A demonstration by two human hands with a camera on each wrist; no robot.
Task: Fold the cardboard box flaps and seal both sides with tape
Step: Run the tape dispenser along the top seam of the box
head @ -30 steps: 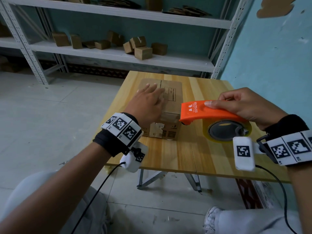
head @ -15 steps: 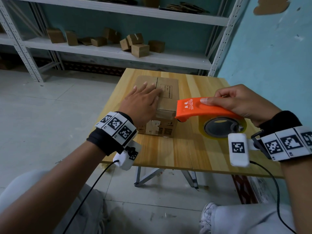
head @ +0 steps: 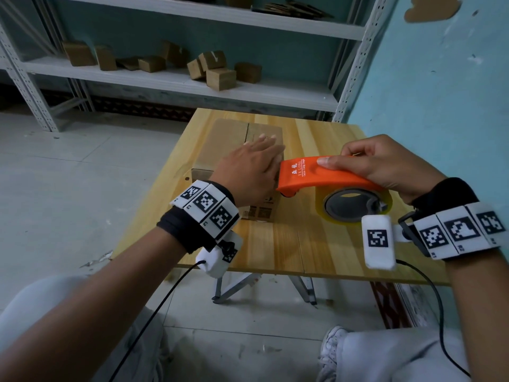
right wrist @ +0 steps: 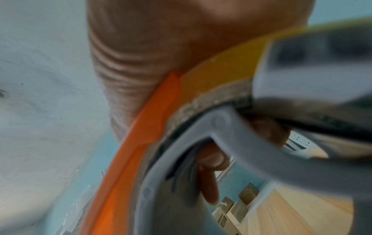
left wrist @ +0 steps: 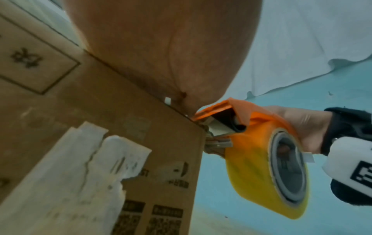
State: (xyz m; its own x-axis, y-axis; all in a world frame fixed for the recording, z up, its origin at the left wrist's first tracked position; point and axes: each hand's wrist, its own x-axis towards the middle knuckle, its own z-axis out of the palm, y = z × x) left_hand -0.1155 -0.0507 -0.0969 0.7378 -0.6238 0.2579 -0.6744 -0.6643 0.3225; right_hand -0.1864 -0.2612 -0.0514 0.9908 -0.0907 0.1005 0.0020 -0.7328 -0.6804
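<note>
A brown cardboard box (head: 220, 142) sits on the wooden table (head: 316, 244) with its top flaps folded down and a seam running across the top. My left hand (head: 253, 164) lies flat on the top, fingers straight, pressing the flaps. My right hand (head: 380, 164) grips an orange tape dispenser (head: 316, 175) loaded with a yellowish tape roll (head: 355, 208). The dispenser's nose meets the box's right top edge, as the left wrist view shows, where the dispenser (left wrist: 225, 117) touches the box (left wrist: 100, 111) corner. A torn white label (left wrist: 84, 167) is on the near side of the box.
A white metal shelf (head: 192, 81) behind the table holds several small cardboard boxes (head: 217, 73). A teal wall (head: 440, 92) runs close along the table's right side. Grey floor lies to the left, and my knees are below the table's near edge.
The tape dispenser has moved left until its nose reaches the box's right edge, close to my left hand. My left hand stays flat on the box top.
</note>
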